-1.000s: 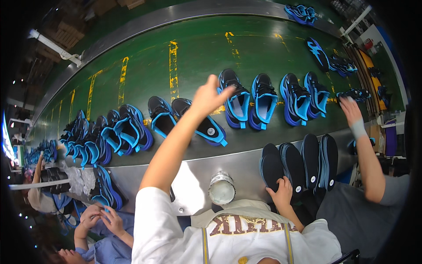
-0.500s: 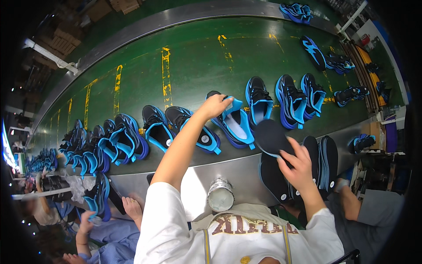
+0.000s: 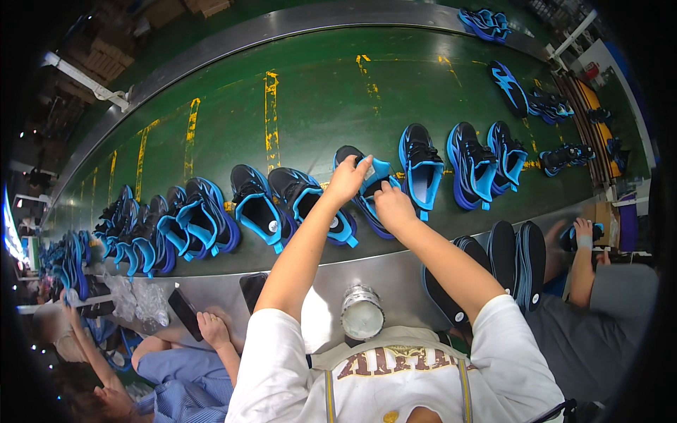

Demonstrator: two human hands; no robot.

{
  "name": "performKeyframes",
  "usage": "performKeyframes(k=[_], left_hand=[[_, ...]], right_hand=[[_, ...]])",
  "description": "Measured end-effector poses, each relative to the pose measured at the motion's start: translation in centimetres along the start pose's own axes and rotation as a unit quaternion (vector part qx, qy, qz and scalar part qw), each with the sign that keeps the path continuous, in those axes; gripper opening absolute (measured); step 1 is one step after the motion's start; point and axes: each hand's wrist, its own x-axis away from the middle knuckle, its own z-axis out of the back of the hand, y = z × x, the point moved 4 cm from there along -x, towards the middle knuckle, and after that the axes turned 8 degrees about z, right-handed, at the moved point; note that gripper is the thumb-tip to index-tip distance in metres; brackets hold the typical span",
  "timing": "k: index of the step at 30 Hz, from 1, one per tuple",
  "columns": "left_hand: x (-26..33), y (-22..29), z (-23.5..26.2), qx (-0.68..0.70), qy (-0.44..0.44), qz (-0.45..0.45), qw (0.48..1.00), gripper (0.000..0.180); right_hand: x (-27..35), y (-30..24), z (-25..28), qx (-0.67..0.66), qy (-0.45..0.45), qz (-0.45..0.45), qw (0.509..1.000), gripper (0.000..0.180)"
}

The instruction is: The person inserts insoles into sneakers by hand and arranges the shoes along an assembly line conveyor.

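Note:
A black and blue sneaker [image 3: 381,169] lies on the green belt in front of me, toe pointing away. My left hand [image 3: 347,180] is closed on its tongue, pulling the light-blue lining up. The fingers of my right hand [image 3: 393,206] are bent into the shoe's opening, pinched on a black insole that is mostly hidden by the hand and the shoe's sides. Two more sneakers [image 3: 307,197] sit left of it, and another sneaker [image 3: 422,166] stands to the right, a pale inside showing.
Stacks of black insoles [image 3: 529,257] lie on the metal ledge [image 3: 395,278] at right. A glass jar [image 3: 362,317] stands before me, with phones [image 3: 185,310] further left. Rows of sneakers [image 3: 201,218] line the belt [image 3: 317,113]. Co-workers' hands [image 3: 214,329] show on both sides.
My right hand has moved left and away from me, from beside the insole stacks into the sneaker, taking the insole along. The left hand remains at the tongue. A co-worker's arm has come in at right.

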Motion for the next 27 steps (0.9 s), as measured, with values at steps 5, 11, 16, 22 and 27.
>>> performKeyframes(k=[5,11,16,22,27], left_hand=[[0.4,-0.7,0.9,0.073,-0.017,0.117,0.990,0.048],[1.0,-0.3,1.1,0.081,-0.009,0.043,0.996,0.048],[1.1,0.0,1.1,0.078,-0.040,0.048,0.995,0.049],[1.1,-0.4,0.4,0.076,-0.035,0.053,0.995,0.049],[1.1,-1.1,0.0,0.046,0.012,0.018,0.999,0.045]], right_hand=[[1.3,-0.5,3.0,-0.071,0.073,0.029,0.994,0.018],[1.0,1.1,3.6,-0.077,-0.242,0.011,0.967,0.025],[0.2,0.9,1.3,-0.057,-0.195,0.085,0.976,0.014],[-0.3,1.3,-1.1,-0.058,-0.111,0.088,0.988,0.013],[0.5,0.8,-0.4,-0.099,-0.066,0.145,0.982,0.012]])
